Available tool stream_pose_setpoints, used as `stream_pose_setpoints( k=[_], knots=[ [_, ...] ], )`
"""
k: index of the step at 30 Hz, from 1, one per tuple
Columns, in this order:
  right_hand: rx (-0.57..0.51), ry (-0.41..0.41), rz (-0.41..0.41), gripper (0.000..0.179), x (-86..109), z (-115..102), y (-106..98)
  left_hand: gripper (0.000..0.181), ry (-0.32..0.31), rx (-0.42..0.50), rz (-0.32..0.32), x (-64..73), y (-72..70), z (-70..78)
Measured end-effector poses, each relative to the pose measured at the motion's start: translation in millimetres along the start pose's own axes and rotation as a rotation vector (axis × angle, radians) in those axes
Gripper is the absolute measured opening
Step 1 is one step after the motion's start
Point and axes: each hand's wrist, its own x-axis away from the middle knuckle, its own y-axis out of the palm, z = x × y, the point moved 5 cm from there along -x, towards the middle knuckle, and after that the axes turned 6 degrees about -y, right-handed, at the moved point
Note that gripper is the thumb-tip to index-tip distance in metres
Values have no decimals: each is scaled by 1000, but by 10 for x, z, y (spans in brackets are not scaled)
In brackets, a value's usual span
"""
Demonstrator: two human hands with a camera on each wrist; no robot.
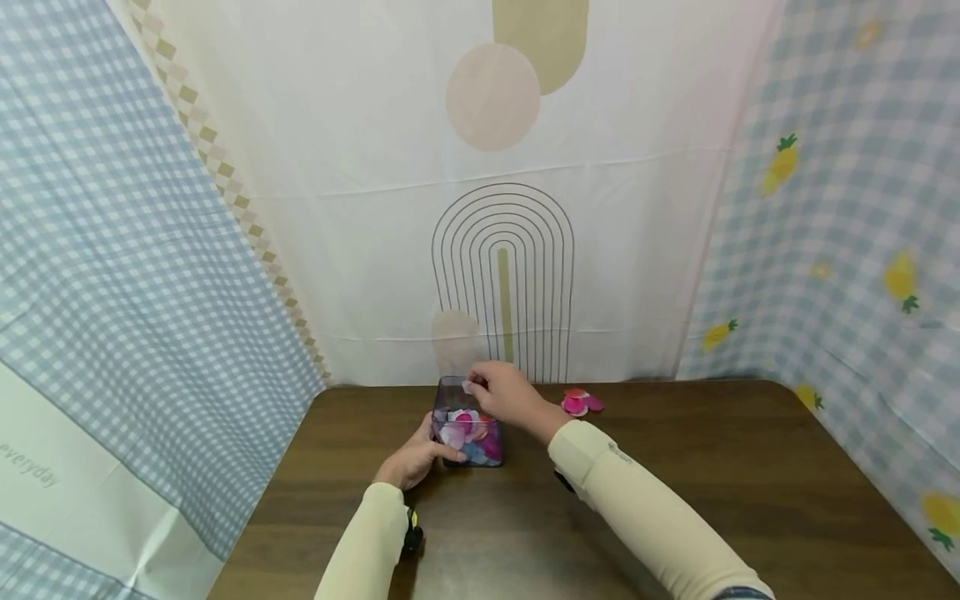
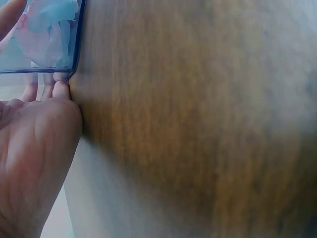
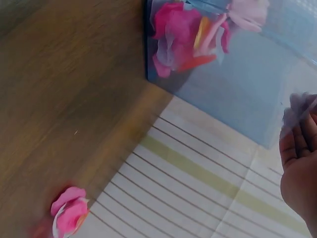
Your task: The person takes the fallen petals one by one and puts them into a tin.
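Observation:
A clear bluish plastic box (image 1: 452,397) stands on the table, partly filled with pink, white, blue and orange artificial petals (image 1: 467,427). My left hand (image 1: 411,461) grips the box from the left, its thumb on the near side. In the left wrist view, the fingers of the left hand (image 2: 37,139) show beside the box's lower corner. Over the open top of the box, my right hand (image 1: 508,397) pinches a pale petal (image 1: 472,387). The right wrist view shows the right hand (image 3: 303,148) near the rim, with the pale petal blurred at its fingertips.
A small pile of pink and red petals (image 1: 577,403) lies to the right of the box, near the table's back edge. The brown wooden table (image 1: 697,467) meets a printed white cloth (image 1: 630,275) behind. Blue checked cloths hang at both sides.

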Motion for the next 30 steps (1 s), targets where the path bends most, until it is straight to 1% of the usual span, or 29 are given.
stream_pose_setpoints(
  k=[3,6,8,12,15,22,26,30],
  knots=[
    [-2,32,-57,9,-88,6,113,108,3,-1,-11,-4,1,-1],
    [-12,71,-122,10,-122,31,207,109,4,-6,-22,-12,14,0],
    [0,94,-162,11,-132,37,247,109,5,-6,-26,-17,18,3],
    [38,101,-211,10,-143,20,286,109,3,-3,-19,-13,8,1],
    [62,101,-229,10,-142,-5,291,108,-6,-4,-14,0,3,1],
    [129,81,-260,9,-133,-33,294,111,-6,-11,-34,0,-3,-25],
    [132,94,-285,10,-129,-28,304,111,-14,-13,-48,0,4,-33],
    [134,96,-305,13,-141,-25,301,110,-14,-21,-46,-12,-4,-18]
  ],
)
